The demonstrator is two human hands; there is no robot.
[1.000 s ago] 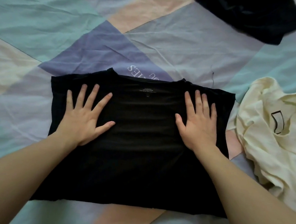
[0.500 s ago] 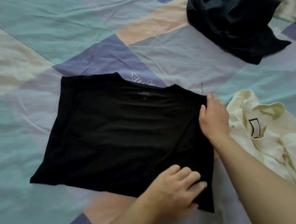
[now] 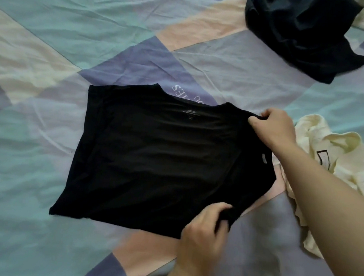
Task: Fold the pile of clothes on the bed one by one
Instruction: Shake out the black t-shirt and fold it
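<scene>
Item: black shirt [image 3: 163,158], flat on the bed [image 3: 54,25], half-folded. Right hand [image 3: 273,128] pinches its far right corner; left hand [image 3: 205,231] grips the near right corner. Risks: unequal lift skews the fold; slack cloth bunches; edge may snag the cream garment [image 3: 334,157] alongside.

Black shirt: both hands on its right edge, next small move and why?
Probably lift that edge and carry it left, folding the black shirt over itself. The right hand pinches the top right corner, the left hand grips the bottom right corner, and the rest lies flat on the bed.
</scene>
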